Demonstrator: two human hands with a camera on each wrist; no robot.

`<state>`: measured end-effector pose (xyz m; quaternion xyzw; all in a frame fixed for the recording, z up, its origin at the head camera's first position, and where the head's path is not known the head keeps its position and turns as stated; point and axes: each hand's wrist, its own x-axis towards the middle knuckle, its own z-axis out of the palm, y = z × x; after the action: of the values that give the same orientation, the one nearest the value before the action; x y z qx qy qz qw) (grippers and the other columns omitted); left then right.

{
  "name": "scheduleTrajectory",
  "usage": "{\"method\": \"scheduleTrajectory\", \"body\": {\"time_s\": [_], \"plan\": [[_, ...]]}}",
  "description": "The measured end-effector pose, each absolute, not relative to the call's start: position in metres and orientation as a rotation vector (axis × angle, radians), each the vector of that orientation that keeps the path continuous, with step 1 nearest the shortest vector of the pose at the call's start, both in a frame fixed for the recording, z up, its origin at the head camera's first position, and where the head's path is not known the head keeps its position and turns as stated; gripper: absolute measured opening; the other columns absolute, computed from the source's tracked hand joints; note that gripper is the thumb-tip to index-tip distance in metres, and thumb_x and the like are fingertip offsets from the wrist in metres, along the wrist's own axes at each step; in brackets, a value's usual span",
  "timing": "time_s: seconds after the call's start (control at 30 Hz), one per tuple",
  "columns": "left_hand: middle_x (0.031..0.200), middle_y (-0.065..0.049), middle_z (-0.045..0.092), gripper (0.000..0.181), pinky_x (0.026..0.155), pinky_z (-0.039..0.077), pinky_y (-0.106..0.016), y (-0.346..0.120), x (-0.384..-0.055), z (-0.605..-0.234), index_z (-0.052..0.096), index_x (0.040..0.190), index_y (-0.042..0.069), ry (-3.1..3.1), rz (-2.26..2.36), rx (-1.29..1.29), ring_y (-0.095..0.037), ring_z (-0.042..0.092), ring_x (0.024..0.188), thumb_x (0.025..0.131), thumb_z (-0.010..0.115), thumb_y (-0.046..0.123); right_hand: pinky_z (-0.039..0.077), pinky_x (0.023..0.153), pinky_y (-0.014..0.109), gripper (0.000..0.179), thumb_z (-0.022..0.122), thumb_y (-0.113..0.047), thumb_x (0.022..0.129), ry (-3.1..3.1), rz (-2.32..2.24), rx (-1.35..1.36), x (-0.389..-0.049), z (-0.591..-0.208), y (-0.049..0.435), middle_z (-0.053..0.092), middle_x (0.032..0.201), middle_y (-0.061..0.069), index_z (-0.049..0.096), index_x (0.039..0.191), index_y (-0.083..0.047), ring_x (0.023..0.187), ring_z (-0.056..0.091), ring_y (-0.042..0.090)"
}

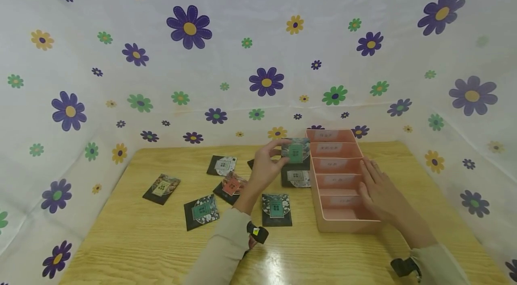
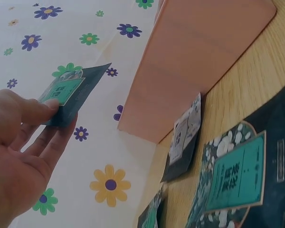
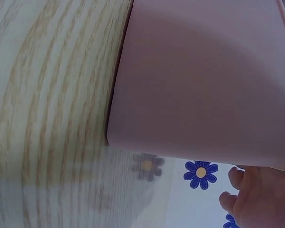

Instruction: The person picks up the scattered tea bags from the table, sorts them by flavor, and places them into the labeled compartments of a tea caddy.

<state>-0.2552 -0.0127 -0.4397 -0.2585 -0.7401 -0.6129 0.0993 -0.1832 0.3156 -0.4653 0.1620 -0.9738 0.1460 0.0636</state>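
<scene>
My left hand (image 1: 264, 168) pinches a dark, flat sachet with a green label (image 1: 296, 152) between thumb and fingers. The sachet is held up beside the left edge of a pink divided box (image 1: 349, 226). From the left wrist, the sachet (image 2: 69, 95) shows tilted, thumb on its label side and fingers behind. On the right, my right hand (image 1: 379, 193) rests on the box's right rim with its fingers extended. A sachet with a pale label (image 1: 296, 177) lies against the box's left side, below the raised one.
Several sachets lie on the wooden table (image 1: 141, 240): one yellow-labelled (image 1: 161, 188), one white-labelled (image 1: 223, 165), one red-labelled (image 1: 233, 184), and green-labelled ones (image 1: 276, 208). Another is mostly hidden behind my left hand. The box's compartments carry paper labels. Flower-patterned cloth (image 1: 234, 60) surrounds the table.
</scene>
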Motion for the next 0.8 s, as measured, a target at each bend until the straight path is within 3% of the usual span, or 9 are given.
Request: {"method": "scheduleTrajectory", "body": {"time_s": [0.07, 0.43, 0.67, 0.8], "plan": [[0.138, -0.019, 0.06, 0.04, 0.075, 0.062, -0.045, -0.009, -0.259, -0.442, 0.066, 0.131, 0.0, -2.168, -1.868, -0.762, -0.04, 0.069, 0.104, 0.092, 0.068, -0.012, 0.025, 0.112, 0.072, 0.063, 0.038, -0.021, 0.108, -2.933, 0.439, 0.49, -0.183, -0.464, 0.315, 0.016, 0.165, 0.032, 0.019, 0.157, 0.013, 0.152, 0.013, 0.049], [0.135, -0.009, 0.064, 0.04, 0.081, 0.06, -0.029, 0.005, -0.263, -0.442, 0.069, 0.128, 0.009, -2.168, -1.907, -0.756, -0.025, 0.071, 0.106, 0.092, 0.07, -0.008, 0.025, 0.112, 0.072, 0.063, 0.038, -0.021, 0.108, -2.935, 0.437, 0.47, -0.183, -0.463, 0.314, 0.018, 0.163, 0.034, 0.019, 0.157, 0.014, 0.151, 0.014, 0.051], [0.135, -0.013, 0.064, 0.039, 0.081, 0.062, -0.038, 0.013, -0.266, -0.44, 0.069, 0.128, 0.005, -2.146, -1.928, -0.766, -0.033, 0.071, 0.106, 0.092, 0.07, -0.01, 0.024, 0.113, 0.071, 0.064, 0.037, -0.023, 0.108, -2.951, 0.435, 0.443, -0.183, -0.465, 0.314, 0.016, 0.164, 0.034, 0.017, 0.157, 0.014, 0.151, 0.015, 0.051], [0.134, -0.01, 0.065, 0.038, 0.077, 0.061, -0.031, 0.018, -0.268, -0.44, 0.07, 0.125, 0.008, -2.168, -1.911, -0.745, -0.028, 0.072, 0.104, 0.092, 0.07, -0.011, 0.024, 0.113, 0.071, 0.064, 0.037, -0.023, 0.108, -2.957, 0.434, 0.435, -0.183, -0.465, 0.314, 0.017, 0.163, 0.034, 0.018, 0.157, 0.014, 0.15, 0.016, 0.051]]}}
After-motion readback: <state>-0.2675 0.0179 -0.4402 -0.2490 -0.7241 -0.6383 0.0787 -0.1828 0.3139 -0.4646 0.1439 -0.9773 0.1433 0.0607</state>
